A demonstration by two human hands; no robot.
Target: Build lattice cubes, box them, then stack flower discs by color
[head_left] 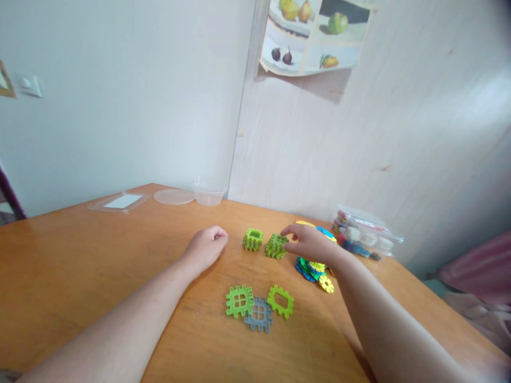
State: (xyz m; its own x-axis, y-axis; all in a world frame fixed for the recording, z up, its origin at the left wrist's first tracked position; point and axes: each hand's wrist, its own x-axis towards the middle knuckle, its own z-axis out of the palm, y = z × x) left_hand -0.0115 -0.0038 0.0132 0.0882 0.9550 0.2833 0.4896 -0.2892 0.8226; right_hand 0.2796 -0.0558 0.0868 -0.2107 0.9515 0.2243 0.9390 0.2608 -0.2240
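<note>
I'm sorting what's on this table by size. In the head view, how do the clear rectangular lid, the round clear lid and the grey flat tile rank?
1. Clear rectangular lid, largest.
2. Round clear lid.
3. Grey flat tile, smallest, though it lies nearest the camera.

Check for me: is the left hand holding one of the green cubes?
No, the left hand rests closed on the table, apart from both green cubes.
</note>
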